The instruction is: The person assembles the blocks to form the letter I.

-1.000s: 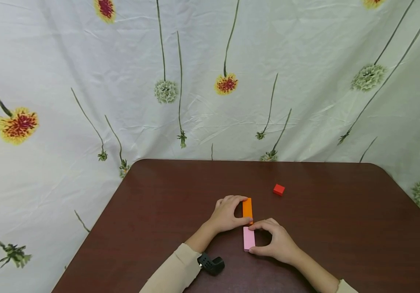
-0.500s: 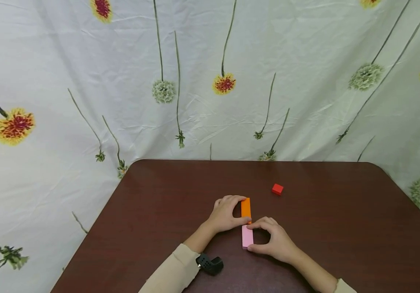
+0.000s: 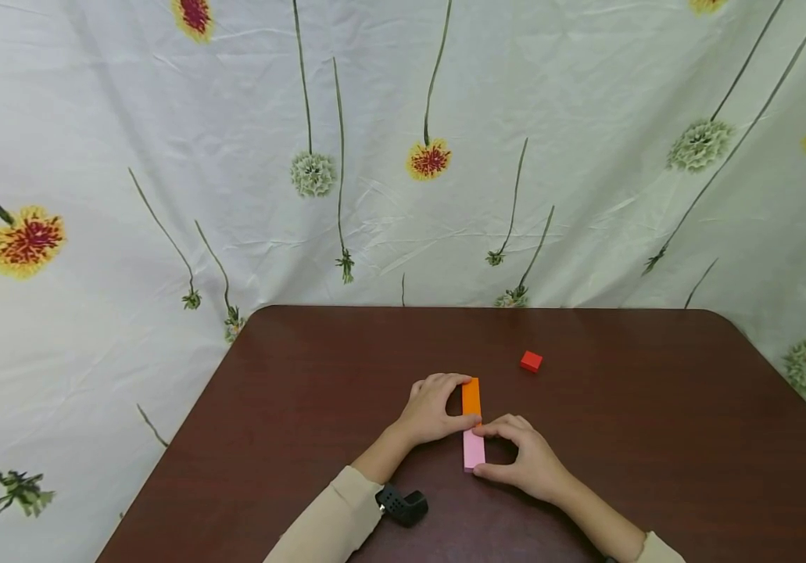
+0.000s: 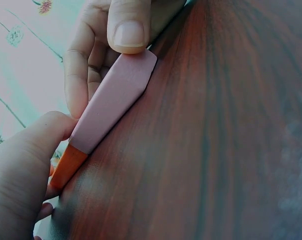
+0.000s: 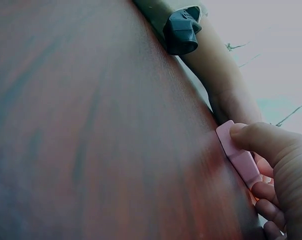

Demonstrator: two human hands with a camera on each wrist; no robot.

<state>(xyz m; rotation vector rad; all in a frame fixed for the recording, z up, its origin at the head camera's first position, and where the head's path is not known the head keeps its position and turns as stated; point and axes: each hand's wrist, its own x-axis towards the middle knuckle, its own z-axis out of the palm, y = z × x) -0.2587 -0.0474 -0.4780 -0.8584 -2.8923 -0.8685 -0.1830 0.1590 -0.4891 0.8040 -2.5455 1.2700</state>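
An orange block [image 3: 471, 397] lies lengthwise on the brown table, and my left hand [image 3: 432, 410] holds it by its two ends between thumb and fingers. Directly in front of it, end to end, lies a pink block [image 3: 474, 451]. My right hand [image 3: 525, 459] pinches the pink block, thumb at its near end and fingertip at its far end. In the left wrist view the pink block [image 4: 113, 102] meets the orange block [image 4: 68, 166] with no visible gap. The right wrist view shows my right thumb on the pink block [image 5: 238, 152].
A small red block [image 3: 531, 361] lies farther back on the table [image 3: 621, 407], right of the orange one. A dark camera mount [image 3: 403, 505] sits on my left wrist. Behind the table's far edge hangs a white flowered cloth [image 3: 374, 211].
My right hand has slid the pink block forward, closing the small gap to the orange block. My left hand keeps its hold on the orange block. The head view has shifted slightly.
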